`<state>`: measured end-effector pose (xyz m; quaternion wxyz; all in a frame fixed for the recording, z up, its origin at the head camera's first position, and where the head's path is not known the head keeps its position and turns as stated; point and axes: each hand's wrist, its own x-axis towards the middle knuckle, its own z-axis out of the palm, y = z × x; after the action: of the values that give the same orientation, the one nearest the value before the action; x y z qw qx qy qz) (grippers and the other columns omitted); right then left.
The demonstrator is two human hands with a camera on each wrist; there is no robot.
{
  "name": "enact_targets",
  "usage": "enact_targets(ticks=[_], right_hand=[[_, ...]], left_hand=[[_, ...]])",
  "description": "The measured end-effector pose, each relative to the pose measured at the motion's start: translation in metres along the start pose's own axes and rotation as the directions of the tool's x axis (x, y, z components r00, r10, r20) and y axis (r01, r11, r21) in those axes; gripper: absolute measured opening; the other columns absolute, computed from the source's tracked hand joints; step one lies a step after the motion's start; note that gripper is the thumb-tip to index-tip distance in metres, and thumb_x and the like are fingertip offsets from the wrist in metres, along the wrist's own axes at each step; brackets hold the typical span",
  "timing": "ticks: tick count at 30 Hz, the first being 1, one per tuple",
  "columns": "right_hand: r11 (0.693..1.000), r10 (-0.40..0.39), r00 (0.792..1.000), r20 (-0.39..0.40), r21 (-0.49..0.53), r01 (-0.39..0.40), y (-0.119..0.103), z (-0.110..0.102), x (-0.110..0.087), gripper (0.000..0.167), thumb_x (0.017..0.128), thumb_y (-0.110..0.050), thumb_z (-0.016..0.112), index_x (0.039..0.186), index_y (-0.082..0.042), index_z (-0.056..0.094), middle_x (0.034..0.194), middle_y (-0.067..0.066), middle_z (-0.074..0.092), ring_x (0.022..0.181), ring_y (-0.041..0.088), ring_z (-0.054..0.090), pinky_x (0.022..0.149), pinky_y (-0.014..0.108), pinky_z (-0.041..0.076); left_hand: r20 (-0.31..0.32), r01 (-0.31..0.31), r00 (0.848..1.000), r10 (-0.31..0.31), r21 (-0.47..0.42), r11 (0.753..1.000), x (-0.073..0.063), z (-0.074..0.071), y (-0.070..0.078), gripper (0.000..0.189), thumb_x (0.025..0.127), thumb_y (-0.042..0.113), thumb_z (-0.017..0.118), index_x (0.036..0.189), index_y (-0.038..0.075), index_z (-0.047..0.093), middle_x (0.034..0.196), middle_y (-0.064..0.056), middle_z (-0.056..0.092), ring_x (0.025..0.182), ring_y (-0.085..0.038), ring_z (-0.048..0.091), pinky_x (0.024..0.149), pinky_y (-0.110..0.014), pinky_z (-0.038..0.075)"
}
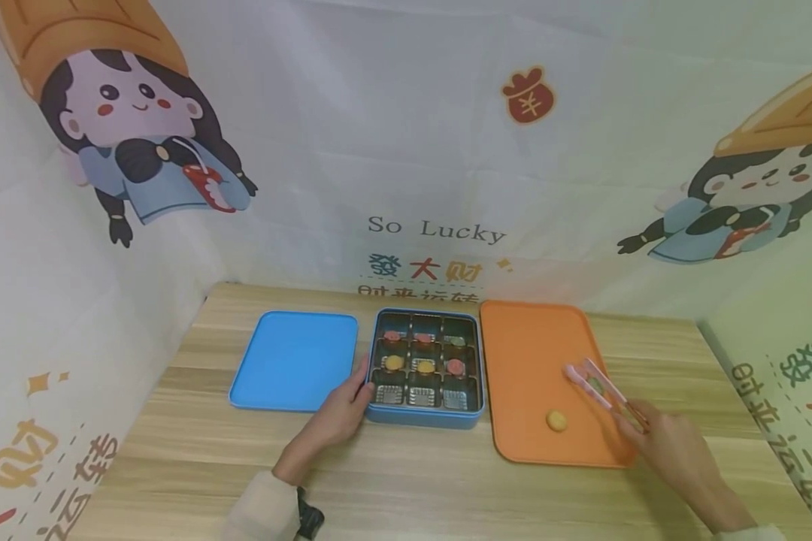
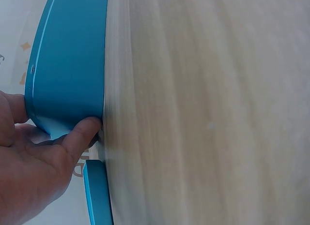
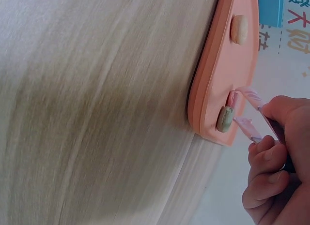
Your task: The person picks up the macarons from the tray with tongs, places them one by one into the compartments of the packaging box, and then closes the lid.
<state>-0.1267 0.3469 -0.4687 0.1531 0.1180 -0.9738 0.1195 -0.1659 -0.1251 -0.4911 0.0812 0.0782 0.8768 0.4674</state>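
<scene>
My left hand (image 1: 341, 409) grips the near left corner of a blue box (image 1: 422, 417), thumb at the rim and fingers against the side. Inside it, a divided insert holds pink, green and yellow macarons in the back and middle rows; the front row shows bare plastic bottoms. My right hand (image 1: 677, 451) holds pink-tipped tongs (image 1: 602, 387) over the orange tray (image 1: 524, 376). Their tips stand apart close to a green macaron (image 3: 225, 119) and a pink macaron (image 3: 232, 97), partly hidden behind it. A yellow macaron (image 1: 556, 420) lies nearer the tray's front.
A blue lid (image 1: 298, 361) lies flat left of the box. The wooden table (image 1: 406, 481) ends at a printed cloth backdrop (image 1: 406, 150) behind and at both sides. The tray sits right beside the box.
</scene>
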Motion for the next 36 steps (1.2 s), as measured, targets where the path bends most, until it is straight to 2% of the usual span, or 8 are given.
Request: enact_targets(ticks=[8, 14, 21, 28, 36], right_hand=[[0.999, -0.045, 0.999, -0.02, -0.006, 0.045, 0.004, 0.004, 0.001, 0.024, 0.081, -0.012, 0.077, 0.1, 0.002, 0.071, 0.051, -0.01, 0.039, 0.042, 0.003, 0.029, 0.036, 0.019, 0.025], [0.993, -0.116, 0.99, -0.085, -0.019, 0.115, 0.003, 0.006, 0.004, 0.023, 0.079, -0.009, 0.078, 0.097, 0.003, 0.072, 0.049, -0.012, 0.036, 0.041, -0.002, 0.025, 0.035, 0.016, 0.023], [0.993, -0.12, 0.985, -0.122, -0.005, 0.12, -0.006, 0.007, 0.008, 0.021, 0.08, -0.01, 0.079, 0.095, 0.004, 0.074, 0.047, -0.015, 0.031, 0.042, -0.005, 0.02, 0.036, 0.016, 0.021], [0.994, -0.101, 0.987, -0.124, 0.023, 0.104, -0.019, 0.005, 0.013, 0.026, 0.079, -0.01, 0.079, 0.101, 0.003, 0.074, 0.046, -0.016, 0.032, 0.043, -0.007, 0.018, 0.036, 0.017, 0.02], [0.983, -0.155, 0.975, -0.162, 0.077, 0.169, -0.029, 0.005, 0.018, 0.027, 0.08, -0.011, 0.08, 0.106, -0.005, 0.076, 0.048, -0.021, 0.025, 0.045, -0.014, 0.011, 0.034, 0.011, 0.017]], left_hand=[[0.001, -0.005, 1.0, 0.005, -0.008, 1.0, 0.0, -0.001, 0.0, 0.057, 0.108, 0.016, 0.037, 0.157, -0.001, 0.015, 0.159, -0.023, 0.025, 0.146, -0.04, 0.026, 0.118, -0.054, 0.027], [0.0, -0.017, 1.0, 0.017, -0.006, 1.0, 0.0, -0.001, -0.001, 0.057, 0.107, 0.016, 0.038, 0.157, -0.001, 0.015, 0.159, -0.024, 0.025, 0.146, -0.04, 0.026, 0.118, -0.054, 0.026], [0.001, -0.017, 1.0, 0.017, -0.007, 1.0, -0.001, -0.001, -0.001, 0.057, 0.107, 0.016, 0.038, 0.157, -0.002, 0.015, 0.159, -0.024, 0.025, 0.146, -0.04, 0.025, 0.118, -0.054, 0.026], [-0.005, -0.026, 1.0, 0.026, -0.005, 1.0, -0.001, -0.001, -0.001, 0.057, 0.107, 0.014, 0.039, 0.156, -0.003, 0.017, 0.159, -0.024, 0.026, 0.145, -0.041, 0.027, 0.117, -0.055, 0.028], [-0.003, -0.009, 1.0, 0.009, -0.017, 1.0, -0.001, -0.001, -0.001, 0.057, 0.107, 0.016, 0.039, 0.156, -0.002, 0.017, 0.159, -0.023, 0.025, 0.146, -0.039, 0.026, 0.118, -0.053, 0.027]])
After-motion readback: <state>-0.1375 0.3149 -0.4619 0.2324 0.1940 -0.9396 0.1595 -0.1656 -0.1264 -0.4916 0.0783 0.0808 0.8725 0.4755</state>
